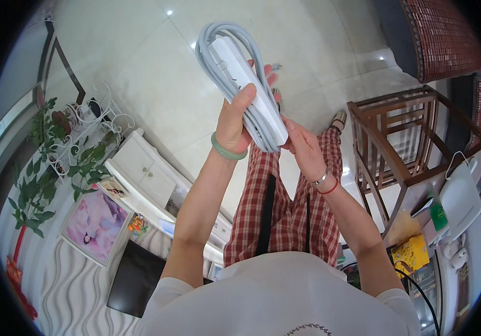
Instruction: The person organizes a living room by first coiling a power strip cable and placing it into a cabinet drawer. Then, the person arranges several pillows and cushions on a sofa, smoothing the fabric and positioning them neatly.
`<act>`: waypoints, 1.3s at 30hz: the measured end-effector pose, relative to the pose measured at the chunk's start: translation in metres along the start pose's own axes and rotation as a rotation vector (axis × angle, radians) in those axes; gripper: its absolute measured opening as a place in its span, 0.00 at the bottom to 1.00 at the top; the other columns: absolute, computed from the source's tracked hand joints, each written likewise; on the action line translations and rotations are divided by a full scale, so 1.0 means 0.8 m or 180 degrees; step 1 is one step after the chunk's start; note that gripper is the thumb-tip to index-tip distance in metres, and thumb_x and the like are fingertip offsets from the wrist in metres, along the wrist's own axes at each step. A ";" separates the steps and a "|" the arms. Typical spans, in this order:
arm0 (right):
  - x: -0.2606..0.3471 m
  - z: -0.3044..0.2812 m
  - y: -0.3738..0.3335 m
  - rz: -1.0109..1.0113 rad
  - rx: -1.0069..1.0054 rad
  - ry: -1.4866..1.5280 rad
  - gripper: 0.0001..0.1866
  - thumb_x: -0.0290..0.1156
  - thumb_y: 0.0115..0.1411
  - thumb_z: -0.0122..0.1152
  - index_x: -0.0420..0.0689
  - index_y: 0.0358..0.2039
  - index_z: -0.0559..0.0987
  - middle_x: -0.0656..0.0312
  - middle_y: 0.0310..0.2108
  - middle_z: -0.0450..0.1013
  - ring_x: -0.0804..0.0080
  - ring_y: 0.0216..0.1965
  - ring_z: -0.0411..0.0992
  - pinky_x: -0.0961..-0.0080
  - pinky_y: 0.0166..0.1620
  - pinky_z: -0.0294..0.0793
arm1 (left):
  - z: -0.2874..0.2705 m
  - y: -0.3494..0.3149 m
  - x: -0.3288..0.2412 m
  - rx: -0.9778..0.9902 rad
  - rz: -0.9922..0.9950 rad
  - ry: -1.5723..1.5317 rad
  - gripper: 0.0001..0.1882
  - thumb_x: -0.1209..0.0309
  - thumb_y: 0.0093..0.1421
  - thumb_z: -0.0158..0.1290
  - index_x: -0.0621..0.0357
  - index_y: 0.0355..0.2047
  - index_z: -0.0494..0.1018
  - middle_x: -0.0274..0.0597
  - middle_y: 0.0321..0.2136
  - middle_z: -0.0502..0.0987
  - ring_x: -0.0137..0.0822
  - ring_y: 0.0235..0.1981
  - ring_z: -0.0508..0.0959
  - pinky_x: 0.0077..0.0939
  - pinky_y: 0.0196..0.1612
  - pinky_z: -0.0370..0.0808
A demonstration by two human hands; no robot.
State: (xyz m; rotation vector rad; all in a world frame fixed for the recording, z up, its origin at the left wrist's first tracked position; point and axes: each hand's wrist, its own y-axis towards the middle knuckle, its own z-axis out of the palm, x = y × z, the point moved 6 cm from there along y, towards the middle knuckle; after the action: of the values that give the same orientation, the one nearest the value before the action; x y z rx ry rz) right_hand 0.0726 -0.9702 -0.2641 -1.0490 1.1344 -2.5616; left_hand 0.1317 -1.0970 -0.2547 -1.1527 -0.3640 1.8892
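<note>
A long white power strip (250,84) is held up in front of me, with its grey cord (213,70) looped lengthwise around it. My left hand (233,120) wraps it from the left, thumb across the front and fingertips showing past its right side. At the strip's lower right end, my right hand (305,150) pinches the edge with thumb and fingers; some of those fingers are hidden behind it. What looks like the cord's plug (277,66) shows just right of the left fingertips.
Pale floor tiles (318,39) lie below. On the right stand a wooden frame chair (380,145) and a table with a yellow bag (411,253). To the left are a white cabinet (145,171), leafy plants (32,193), a framed picture (96,224) and a dark screen (134,278).
</note>
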 end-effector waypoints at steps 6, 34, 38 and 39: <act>-0.017 0.021 -0.003 -0.0162 0.0587 -0.0411 0.22 0.39 0.69 0.40 0.30 0.47 0.70 0.57 0.34 0.75 0.74 0.36 0.73 0.76 0.44 0.72 | -0.023 -0.013 -0.035 -0.0364 0.0373 -0.0070 0.32 0.58 0.60 0.49 0.50 0.61 0.51 0.52 0.54 0.64 0.45 0.49 0.71 0.46 0.51 0.73; 0.075 0.054 -0.092 -0.1435 0.2551 -0.3723 0.07 0.31 0.49 0.65 0.48 0.29 0.77 0.65 0.20 0.71 0.65 0.22 0.69 0.72 0.29 0.65 | -0.226 -0.088 -0.018 -0.2818 0.0958 -0.0109 0.23 0.69 0.55 0.56 0.59 0.48 0.61 0.44 0.35 0.71 0.38 0.33 0.75 0.35 0.38 0.76; 0.084 0.049 -0.088 -0.1591 0.2466 -0.3817 0.06 0.31 0.50 0.65 0.48 0.28 0.77 0.65 0.20 0.71 0.65 0.22 0.69 0.72 0.29 0.65 | -0.226 -0.092 -0.021 -0.3030 0.0976 -0.0419 0.21 0.69 0.56 0.55 0.58 0.48 0.61 0.42 0.34 0.70 0.37 0.33 0.75 0.35 0.37 0.76; 0.087 0.047 -0.087 -0.1623 0.2443 -0.3879 0.06 0.30 0.50 0.64 0.48 0.28 0.77 0.65 0.20 0.71 0.65 0.21 0.69 0.72 0.29 0.65 | -0.222 -0.093 -0.021 -0.3037 0.1021 -0.0411 0.21 0.69 0.56 0.55 0.58 0.48 0.61 0.42 0.34 0.70 0.37 0.33 0.75 0.35 0.36 0.76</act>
State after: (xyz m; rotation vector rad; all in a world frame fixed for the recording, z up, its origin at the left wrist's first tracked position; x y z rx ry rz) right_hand 0.0547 -0.9706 -0.1603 -2.2091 -0.4102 -1.6113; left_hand 0.3214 -1.0994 -0.2922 -1.7697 -1.3157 2.1160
